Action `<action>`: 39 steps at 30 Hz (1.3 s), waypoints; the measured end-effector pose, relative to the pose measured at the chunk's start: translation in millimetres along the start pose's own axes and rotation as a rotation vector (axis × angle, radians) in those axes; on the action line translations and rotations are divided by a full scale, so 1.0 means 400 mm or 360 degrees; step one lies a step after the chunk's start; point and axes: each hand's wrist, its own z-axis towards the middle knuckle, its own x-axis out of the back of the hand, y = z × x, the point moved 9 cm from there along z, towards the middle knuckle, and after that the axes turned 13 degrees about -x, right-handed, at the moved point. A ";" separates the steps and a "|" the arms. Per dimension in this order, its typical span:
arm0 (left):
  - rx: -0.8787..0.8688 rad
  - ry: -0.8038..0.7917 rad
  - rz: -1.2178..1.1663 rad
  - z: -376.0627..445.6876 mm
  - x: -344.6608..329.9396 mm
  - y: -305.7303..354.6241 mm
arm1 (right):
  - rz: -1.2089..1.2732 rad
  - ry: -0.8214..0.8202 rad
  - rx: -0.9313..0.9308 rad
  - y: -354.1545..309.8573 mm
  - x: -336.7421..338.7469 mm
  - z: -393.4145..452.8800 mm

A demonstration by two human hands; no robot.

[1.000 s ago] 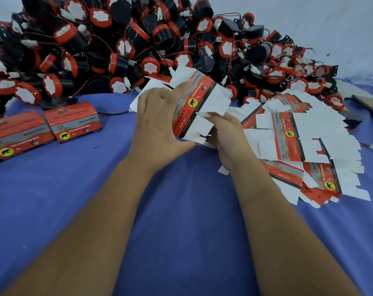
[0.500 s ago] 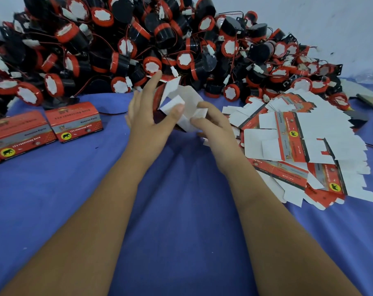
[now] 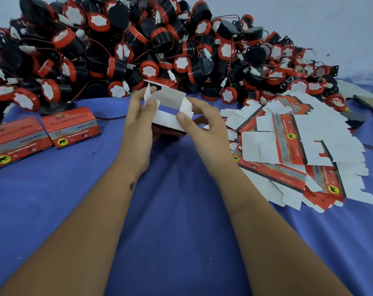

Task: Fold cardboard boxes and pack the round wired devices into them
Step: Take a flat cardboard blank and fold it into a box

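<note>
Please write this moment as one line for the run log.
step: box forming | left hand: holds box, pinches side flap | right hand: pinches other flap | box: open, empty | devices: piled behind

1. Closed red box (image 3: 71,130), nearest the left hand (image 3: 138,124) on its left: "12v reversing horn" on the top and again on the front, "Genuine Parts" on the grey band, and a black elephant in a yellow oval.
2. Flat box blanks (image 3: 288,146), right of the right hand (image 3: 204,127): "QTY 1PC", the same yellow elephant sign; other print too small to read.
</note>
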 end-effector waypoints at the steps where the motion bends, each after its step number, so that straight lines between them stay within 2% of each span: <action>1: 0.0036 0.0020 -0.0011 -0.002 0.001 -0.004 | -0.0002 0.0022 -0.0032 0.007 0.004 0.003; 7: 0.0077 0.0008 0.0021 -0.008 -0.019 -0.007 | 0.0128 -0.0133 -0.0203 0.034 -0.018 0.005; 16: 0.0123 0.0034 -0.0027 -0.014 -0.027 -0.004 | 0.0114 -0.0111 -0.0281 0.033 -0.026 0.007; 19: 0.0114 0.0048 0.0004 -0.018 -0.028 -0.006 | 0.0050 -0.0028 -0.0283 0.037 -0.015 0.009; 22: 0.0083 -0.0014 0.0021 -0.019 -0.036 -0.005 | 0.0017 0.0066 -0.0279 0.042 0.002 0.012; 27: 0.0074 -0.0288 -0.0317 -0.027 -0.079 0.005 | -0.0046 0.0106 -0.0259 0.043 0.003 0.018; 31: 0.0113 -0.0423 -0.0268 -0.037 -0.090 -0.012 | -0.0040 0.0185 -0.0344 0.053 0.015 0.019; 35: 0.0170 -0.0440 -0.0132 -0.039 -0.090 -0.021 | -0.0011 0.0221 -0.0367 0.048 0.023 0.016; 39: 0.0027 -0.0406 0.0152 -0.035 -0.081 -0.012 | 0.0189 0.0072 -0.0455 0.047 0.003 0.009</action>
